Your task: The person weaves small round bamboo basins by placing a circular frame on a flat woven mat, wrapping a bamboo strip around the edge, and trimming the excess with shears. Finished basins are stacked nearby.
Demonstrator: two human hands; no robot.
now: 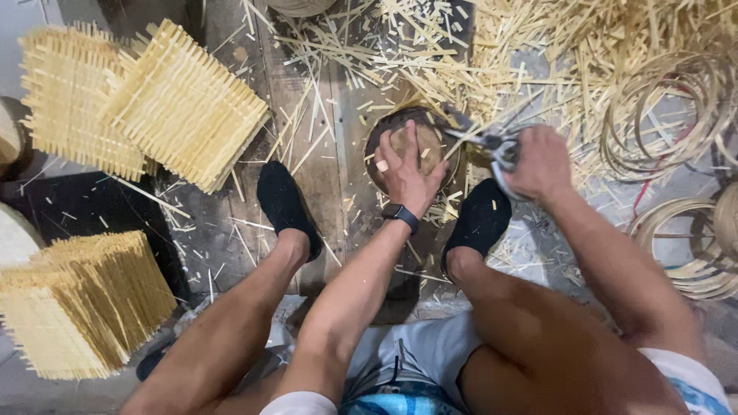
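Your left hand lies flat, fingers spread, pressing on the round wooden block that stands on the floor between your 2 feet. Your right hand is clenched around the handles of the metal shears, just right of the block. The shears' long axis runs up-left, blades reaching over the block's right rim beside your left fingertips, so the right hand is the nearer to the cut.

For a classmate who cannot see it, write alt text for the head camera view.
Seen from above, a seated person's left hand presses on a round wooden block while the right hand holds shears. Bamboo strips litter the floor, with woven mats at left.
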